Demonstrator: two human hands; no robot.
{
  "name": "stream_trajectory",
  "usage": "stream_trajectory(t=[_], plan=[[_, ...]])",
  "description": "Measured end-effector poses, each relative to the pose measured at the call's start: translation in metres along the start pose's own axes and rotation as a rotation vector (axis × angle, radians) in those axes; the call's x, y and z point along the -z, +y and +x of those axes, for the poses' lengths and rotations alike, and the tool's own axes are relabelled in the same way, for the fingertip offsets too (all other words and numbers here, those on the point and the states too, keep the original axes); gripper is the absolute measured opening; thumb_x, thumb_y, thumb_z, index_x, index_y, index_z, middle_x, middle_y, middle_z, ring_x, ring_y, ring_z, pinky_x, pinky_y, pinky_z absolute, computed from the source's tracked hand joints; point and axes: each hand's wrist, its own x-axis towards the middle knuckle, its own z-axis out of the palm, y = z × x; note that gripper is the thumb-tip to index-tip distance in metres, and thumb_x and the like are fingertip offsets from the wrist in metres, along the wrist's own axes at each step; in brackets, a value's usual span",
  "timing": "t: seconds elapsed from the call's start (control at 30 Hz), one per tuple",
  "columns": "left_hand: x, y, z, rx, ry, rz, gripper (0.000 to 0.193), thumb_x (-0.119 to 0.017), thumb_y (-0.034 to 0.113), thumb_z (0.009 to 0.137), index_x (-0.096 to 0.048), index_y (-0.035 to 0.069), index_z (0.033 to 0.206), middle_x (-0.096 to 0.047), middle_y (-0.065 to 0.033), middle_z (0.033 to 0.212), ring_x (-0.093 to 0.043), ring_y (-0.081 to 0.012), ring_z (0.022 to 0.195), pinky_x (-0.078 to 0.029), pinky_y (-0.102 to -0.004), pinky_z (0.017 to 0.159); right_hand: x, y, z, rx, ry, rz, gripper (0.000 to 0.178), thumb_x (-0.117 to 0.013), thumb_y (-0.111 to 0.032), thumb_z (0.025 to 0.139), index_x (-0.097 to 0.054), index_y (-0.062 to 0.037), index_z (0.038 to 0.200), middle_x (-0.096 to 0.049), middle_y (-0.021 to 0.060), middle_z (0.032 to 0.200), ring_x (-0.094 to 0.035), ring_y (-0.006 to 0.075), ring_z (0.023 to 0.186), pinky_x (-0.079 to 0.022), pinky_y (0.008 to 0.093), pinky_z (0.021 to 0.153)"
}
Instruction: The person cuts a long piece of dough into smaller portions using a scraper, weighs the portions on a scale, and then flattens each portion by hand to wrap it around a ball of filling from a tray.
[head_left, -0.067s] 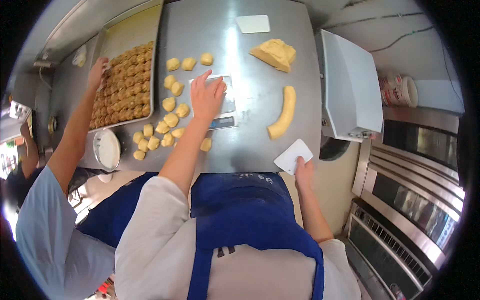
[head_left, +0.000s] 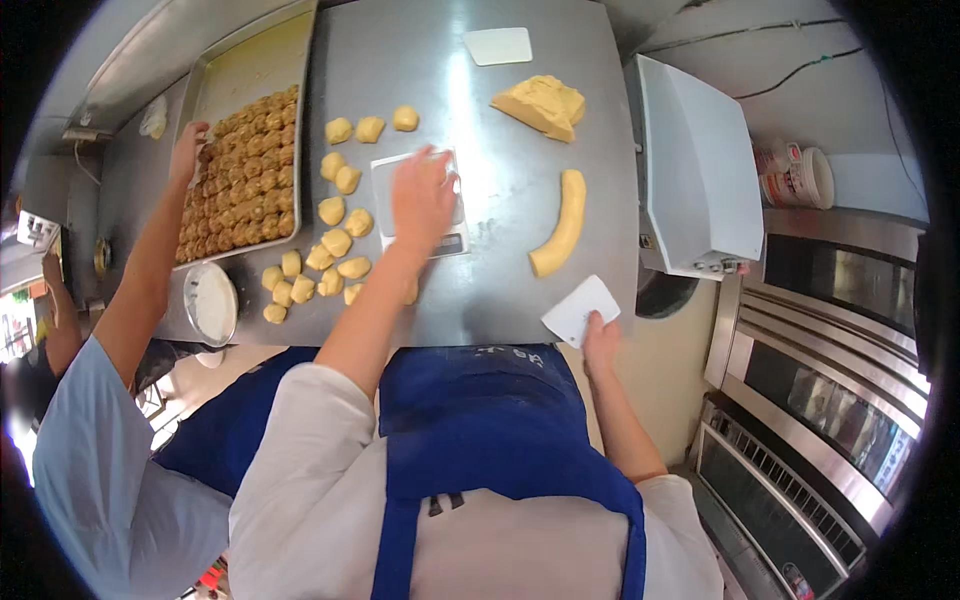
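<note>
My left hand [head_left: 424,200] is over the white kitchen scale [head_left: 384,190], its fingers smeared by motion. They hide much of the weighing plate, and whether a dough piece is in them I cannot make out. At the table's front edge, my right hand [head_left: 600,340] grips a white dough scraper [head_left: 580,312]. Small yellow dough pieces [head_left: 336,242] lie scattered left of the scale, some partly behind my left forearm. A curved dough roll [head_left: 562,225] rests right of the scale, and a larger dough lump [head_left: 542,106] sits beyond it.
A tray [head_left: 300,150] of brown balls [head_left: 245,170] stands at the left; a co-worker's hand [head_left: 186,152] reaches to it. Near it sits a bowl of white powder [head_left: 212,303]. Another white scraper [head_left: 498,46] lies at the far side. A pale machine [head_left: 695,170] borders the table's right.
My left hand has shifted slightly over the scale, its fingers drawn in from a spread pose and now blurred. The right hand still holds the scraper. The whole view has moved a little.
</note>
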Motion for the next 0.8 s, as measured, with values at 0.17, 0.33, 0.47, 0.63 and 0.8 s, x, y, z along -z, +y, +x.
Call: stream_trajectory(t=[0.17,0.33,0.47,0.63,0.8], plan=[[-0.088,0.105,-0.043,-0.09,-0.336,-0.355,0.061,-0.069,0.038,0.084,-0.055,0.004,0.132,-0.056,-0.0214,0.131,-0.054,-0.0346,0.12,-0.045,-0.0446,0.102,-0.084,-0.041,0.034,-0.205,0.028,0.472,0.035,-0.048,-0.017,0.099,-0.061,0.0077,0.119,-0.068,0.0159,0.11,-0.064,0.0207,0.098,-0.05,0.0356,0.086],[-0.064,0.105,0.007,0.253,-0.925,-0.194,0.055,-0.07,0.04,0.084,-0.062,0.001,0.123,-0.064,-0.0204,0.117,-0.062,-0.0318,0.107,-0.051,-0.0436,0.09,-0.057,-0.068,0.054,-0.183,-0.287,0.266,0.034,-0.047,-0.014,0.097,-0.061,0.0086,0.119,-0.067,0.0164,0.111,-0.064,0.0216,0.098,-0.05,0.0358,0.086],[-0.062,0.089,0.024,0.752,-1.163,-0.733,0.053,-0.067,0.045,0.085,-0.069,-0.001,0.112,-0.07,-0.0154,0.095,-0.066,-0.0245,0.08,-0.054,-0.0388,0.079,-0.078,-0.076,0.096,-0.049,0.04,0.426,0.032,-0.052,-0.016,0.095,-0.06,0.0107,0.111,-0.068,0.0137,0.103,-0.065,0.02,0.089,-0.052,0.0356,0.076],[-0.036,0.104,-0.005,0.028,-0.832,-0.376,0.052,-0.07,0.032,0.082,-0.062,0.003,0.124,-0.07,-0.0161,0.107,-0.067,-0.0295,0.089,-0.053,-0.0401,0.079,-0.096,-0.086,0.158,-0.119,-0.112,0.305,0.035,-0.048,-0.018,0.096,-0.063,0.0111,0.109,-0.069,0.0208,0.101,-0.066,0.0301,0.097,-0.05,0.0415,0.082],[-0.026,0.062,-0.09,-0.304,-0.797,-0.034,0.064,-0.076,0.022,0.073,-0.052,0.01,0.131,-0.063,-0.0112,0.112,-0.058,-0.0298,0.109,-0.048,-0.043,0.09,-0.011,-0.103,0.142,0.289,-0.07,-0.415,0.042,-0.053,-0.03,0.095,-0.063,0.011,0.097,-0.067,0.0304,0.092,-0.067,0.0411,0.088,-0.051,0.0464,0.077]])
